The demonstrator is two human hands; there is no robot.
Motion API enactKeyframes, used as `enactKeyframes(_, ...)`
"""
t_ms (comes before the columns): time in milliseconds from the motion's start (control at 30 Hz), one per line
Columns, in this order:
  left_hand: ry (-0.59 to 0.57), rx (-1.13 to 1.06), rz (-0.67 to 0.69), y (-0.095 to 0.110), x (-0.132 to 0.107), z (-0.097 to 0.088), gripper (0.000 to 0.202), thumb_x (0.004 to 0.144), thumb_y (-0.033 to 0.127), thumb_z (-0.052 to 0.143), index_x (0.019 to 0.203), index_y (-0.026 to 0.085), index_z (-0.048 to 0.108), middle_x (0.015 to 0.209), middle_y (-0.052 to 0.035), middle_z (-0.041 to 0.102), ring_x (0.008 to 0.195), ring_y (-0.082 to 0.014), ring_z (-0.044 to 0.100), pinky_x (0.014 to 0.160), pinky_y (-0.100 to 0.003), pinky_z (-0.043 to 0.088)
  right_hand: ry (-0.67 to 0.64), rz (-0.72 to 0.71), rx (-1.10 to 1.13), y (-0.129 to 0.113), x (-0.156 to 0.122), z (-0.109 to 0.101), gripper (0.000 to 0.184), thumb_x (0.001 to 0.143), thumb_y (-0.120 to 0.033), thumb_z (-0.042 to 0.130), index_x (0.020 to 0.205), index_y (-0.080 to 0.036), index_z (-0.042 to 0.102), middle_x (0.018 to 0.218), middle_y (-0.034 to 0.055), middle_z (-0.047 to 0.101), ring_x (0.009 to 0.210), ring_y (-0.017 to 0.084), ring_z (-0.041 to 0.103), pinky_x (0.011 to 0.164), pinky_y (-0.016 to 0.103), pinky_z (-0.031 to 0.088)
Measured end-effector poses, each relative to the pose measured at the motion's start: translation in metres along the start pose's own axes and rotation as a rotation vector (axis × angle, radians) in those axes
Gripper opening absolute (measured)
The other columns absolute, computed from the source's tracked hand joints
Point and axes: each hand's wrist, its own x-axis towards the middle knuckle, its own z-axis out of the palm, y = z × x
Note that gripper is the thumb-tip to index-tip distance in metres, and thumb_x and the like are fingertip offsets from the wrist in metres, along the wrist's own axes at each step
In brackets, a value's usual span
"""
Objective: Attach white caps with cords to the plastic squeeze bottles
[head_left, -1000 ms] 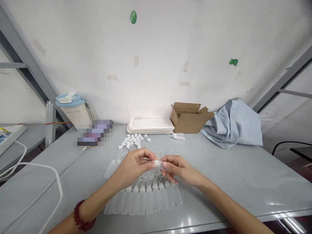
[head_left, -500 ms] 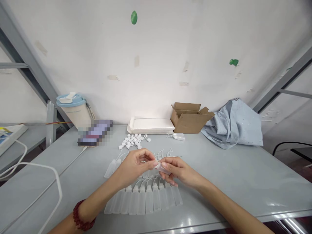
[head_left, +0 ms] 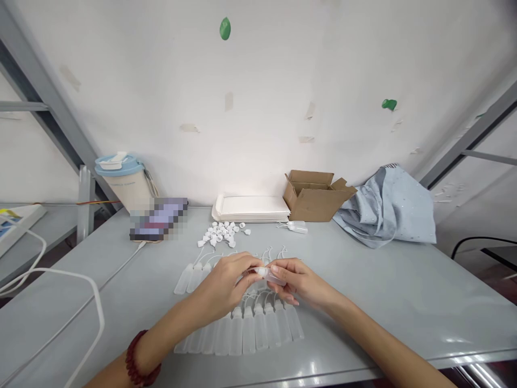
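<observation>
Moved since half a second ago: left hand (head_left: 226,283) has shifted slightly down and toward the right hand (head_left: 302,280), uncovering the white neck (head_left: 262,272) of the bottle it was hiding.
Left hand: thumb and forefinger pinching at the white neck, the other fingers curled behind.
Right hand: thumb and forefinger pinching the bottle body, lower fingers bent loosely beneath it.
Small translucent bottle (head_left: 275,277): held between the two hands, above the bench (head_left: 404,307), tilted, its neck toward the left hand.
Red beaded bracelet (head_left: 138,360): around the left wrist.
Near row of bottles (head_left: 237,333): lying side by side, nearer the wearer than the fingertips, thin white cords curving from their tops; the left forearm hides some.
Far row of bottles (head_left: 184,278): lying beyond the near row, partly covered by both hands.
White caps (head_left: 220,233): in a loose heap beyond the left hand.
Two small bottles (head_left: 298,229): beyond the right hand.
Flat white stack (head_left: 254,206): just behind the caps.
Open cardboard box (head_left: 320,206): farther beyond the right hand.
Light-blue cloth bag (head_left: 407,210): crumpled, farther right of that hand.
Phone (head_left: 159,220): pixelated, left of the caps, white cable (head_left: 125,267) running toward the wearer.
Blue-lidded cup (head_left: 126,186): behind the phone.
</observation>
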Motion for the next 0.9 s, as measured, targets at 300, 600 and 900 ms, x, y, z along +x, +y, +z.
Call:
enactKeyframes(300,0.024,-0.075,-0.111,0.003,0.000,0.000,0.027,0.089,0.033,0.046,0.081,0.018,0.067,0.075,-0.0014,0.066,0.069,-0.0144,0.056,0.060,-0.022,0.042,-0.008,0.016,-0.037,-0.004,-0.001,0.004,0.039,0.087,-0.049,0.049,0.071,-0.013,0.053,0.059,-0.0033,0.047,0.038,0.003,0.036,0.038,0.018,0.027)
enactKeyframes(600,-0.035,0.052,-0.024,-0.003,-0.001,0.005,0.024,0.090,0.028,0.046,0.078,0.016,0.063,0.066,0.0015,0.057,0.059,-0.0108,0.047,0.055,-0.022,0.035,-0.016,0.035,-0.016,-0.001,-0.001,-0.002,0.037,0.088,-0.045,0.050,0.068,-0.014,0.049,0.058,-0.0045,0.045,0.038,0.002,0.034,0.036,0.017,0.026)
enactKeyframes(900,0.034,0.056,0.141,-0.007,-0.004,0.011,0.016,0.090,0.021,0.048,0.099,0.019,0.061,0.080,-0.0014,0.061,0.068,-0.0125,0.052,0.063,-0.024,0.039,-0.012,0.087,0.041,-0.006,-0.002,-0.001,0.036,0.086,-0.046,0.052,0.069,-0.014,0.050,0.058,-0.0053,0.044,0.037,0.001,0.031,0.034,0.016,0.021)
